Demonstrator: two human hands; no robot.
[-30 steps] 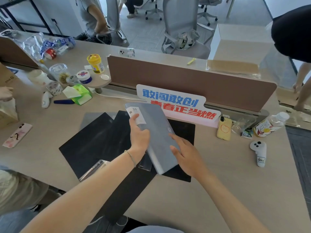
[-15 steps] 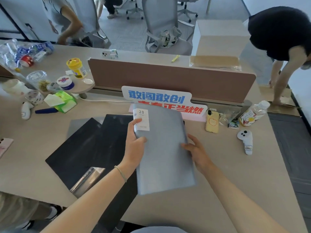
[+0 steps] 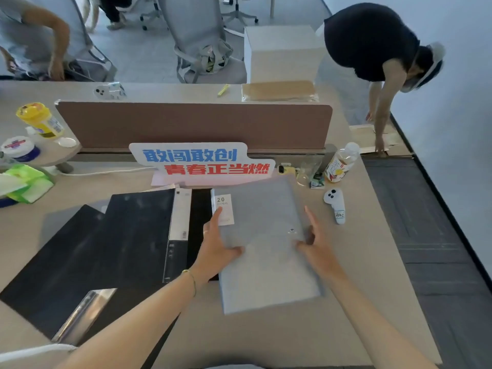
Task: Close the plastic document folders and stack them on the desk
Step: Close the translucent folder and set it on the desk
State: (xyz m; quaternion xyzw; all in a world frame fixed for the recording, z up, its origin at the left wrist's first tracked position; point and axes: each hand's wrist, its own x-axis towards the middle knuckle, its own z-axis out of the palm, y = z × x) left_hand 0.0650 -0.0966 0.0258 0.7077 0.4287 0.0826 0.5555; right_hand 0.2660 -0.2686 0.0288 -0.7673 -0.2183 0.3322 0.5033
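Note:
A closed grey plastic folder (image 3: 266, 265) with a white "20" label lies flat on the desk (image 3: 354, 302), just right of centre. My left hand (image 3: 215, 246) holds its left edge, thumb on the cover. My right hand (image 3: 316, 243) holds the right edge with fingers spread along it. To the left lie open black folders (image 3: 127, 235), overlapping, one showing a white and grey spine strip (image 3: 178, 230). Clear sleeves (image 3: 80, 315) stick out of the black folder nearest me.
A blue-and-red sign (image 3: 202, 162) stands behind the folders against the brown divider (image 3: 194, 123). A white controller (image 3: 336, 205), a bottle (image 3: 340, 163) and small items lie at the right. Green tissue pack (image 3: 26, 182) and jars sit left. A person (image 3: 372, 43) bends over beyond the desk's right end.
The grey folder has moved right, off the black folders, and now lies flat on the bare desk. Both hands stayed on its edges. My view shifted right.

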